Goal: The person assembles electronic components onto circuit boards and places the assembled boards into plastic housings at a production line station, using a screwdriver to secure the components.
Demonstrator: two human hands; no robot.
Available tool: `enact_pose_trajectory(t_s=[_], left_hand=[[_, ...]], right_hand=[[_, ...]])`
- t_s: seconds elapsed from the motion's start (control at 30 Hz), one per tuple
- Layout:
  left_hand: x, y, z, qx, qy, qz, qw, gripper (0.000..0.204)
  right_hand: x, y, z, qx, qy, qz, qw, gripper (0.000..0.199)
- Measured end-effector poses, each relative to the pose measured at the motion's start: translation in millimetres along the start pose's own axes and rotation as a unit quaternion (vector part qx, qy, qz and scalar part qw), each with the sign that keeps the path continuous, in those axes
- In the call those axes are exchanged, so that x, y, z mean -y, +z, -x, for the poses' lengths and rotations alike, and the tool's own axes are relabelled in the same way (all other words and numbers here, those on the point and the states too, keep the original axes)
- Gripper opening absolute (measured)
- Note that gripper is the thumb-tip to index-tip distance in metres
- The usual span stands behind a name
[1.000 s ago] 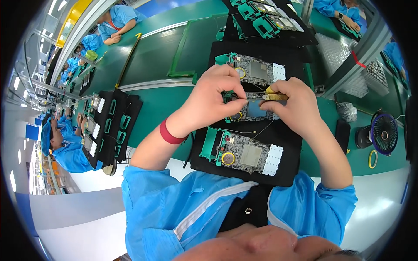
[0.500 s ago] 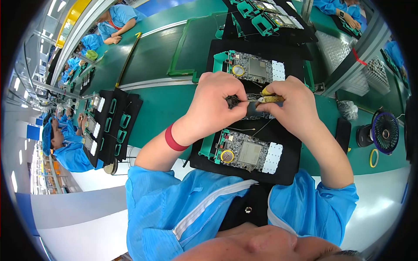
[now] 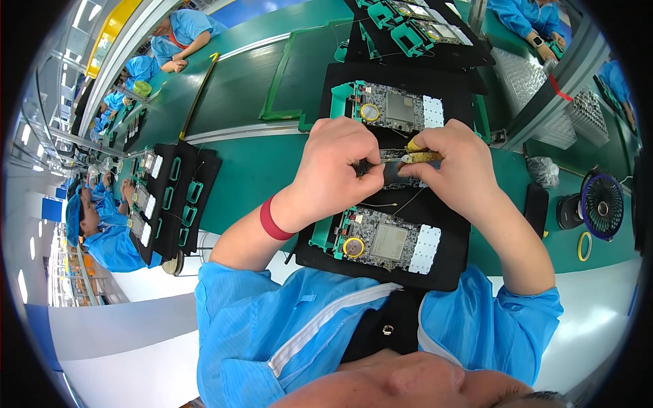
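Over the middle circuit board, I see the right hand pinching a yellow-handled tool near the left hand, whose hold I can't tell, delicate work seemingly calling for steadiness next.

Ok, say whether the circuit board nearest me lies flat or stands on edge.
Flat: the circuit board shows its broad face atop the black mat.

- Black mat: matt, smooth.
- Bench top: smooth green, faintly shiny.
- Tool: dull, worn-looking yellow grip.
- Near circuit board: rough with tiny parts; its square cover looks like dull metal.
- Blue smock: thin, creased cloth, light sheen.
- Clear trays: glossy plastic.
- Post: smooth metal.
- Fan: dark plastic.
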State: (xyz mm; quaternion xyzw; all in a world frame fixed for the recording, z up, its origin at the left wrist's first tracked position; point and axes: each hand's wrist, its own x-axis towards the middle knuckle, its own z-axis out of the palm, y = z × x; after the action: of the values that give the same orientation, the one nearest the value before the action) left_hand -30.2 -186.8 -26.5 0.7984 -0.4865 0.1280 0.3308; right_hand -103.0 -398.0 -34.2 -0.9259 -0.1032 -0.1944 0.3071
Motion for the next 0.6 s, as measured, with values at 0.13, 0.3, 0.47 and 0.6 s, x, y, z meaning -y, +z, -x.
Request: enact_pose_trajectory(t_s=[0.13,0.3,0.47,0.6], left_hand=[[1.3,3.7,1.7,-0.021,-0.002,0.001,1.0,0.021],[2.8,4.8,3.4,-0.031,0.005,0.002,1.0,0.022],[5.3,5.5,5.1,-0.035,0.009,0.009,0.999,0.022],[3.9,4.0,4.4,-0.026,0.01,0.009,1.0,0.023]], right_hand=[[0.5,-0.6,-0.5,0.001,-0.004,0.005,1.0,0.025],[0.2,0.3,-0.2,-0.006,-0.016,0.01,1.0,0.026],[1.4,-0.7,-0.2,-0.001,-0.016,0.02,1.0,0.026],[0.6,-0.1,0.4,-0.006,-0.021,0.028,0.999,0.027]])
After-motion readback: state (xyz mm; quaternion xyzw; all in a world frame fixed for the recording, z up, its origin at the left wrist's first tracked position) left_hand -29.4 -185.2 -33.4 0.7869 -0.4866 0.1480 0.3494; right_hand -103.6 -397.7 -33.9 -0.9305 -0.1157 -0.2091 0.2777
